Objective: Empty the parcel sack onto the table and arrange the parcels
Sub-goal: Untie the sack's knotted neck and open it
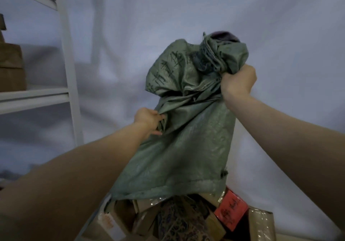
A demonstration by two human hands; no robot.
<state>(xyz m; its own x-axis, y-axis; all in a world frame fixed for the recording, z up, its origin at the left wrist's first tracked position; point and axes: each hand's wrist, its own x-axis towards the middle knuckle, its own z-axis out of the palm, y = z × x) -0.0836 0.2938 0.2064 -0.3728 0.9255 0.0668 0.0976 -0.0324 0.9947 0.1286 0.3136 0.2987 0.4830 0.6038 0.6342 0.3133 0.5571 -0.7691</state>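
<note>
emptying step: right hand [238, 83] fists the woven sack [186, 129] bottom, left hand [149, 121] pinches its side; parcels [186, 218] below; next, shake and lift clear.

sack [186, 138]: coarse woven plastic, grey-green, faint sheen, crumpled
parcels [179, 220]: brown cardboard, some under glossy clear tape
red box [230, 211]: matt card
shelving [65, 54]: smooth white-painted metal
backdrop [242, 17]: matt white cloth

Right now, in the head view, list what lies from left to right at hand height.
Brown boxes on the shelf → white shelf post → left hand → green sack → right hand.
</note>
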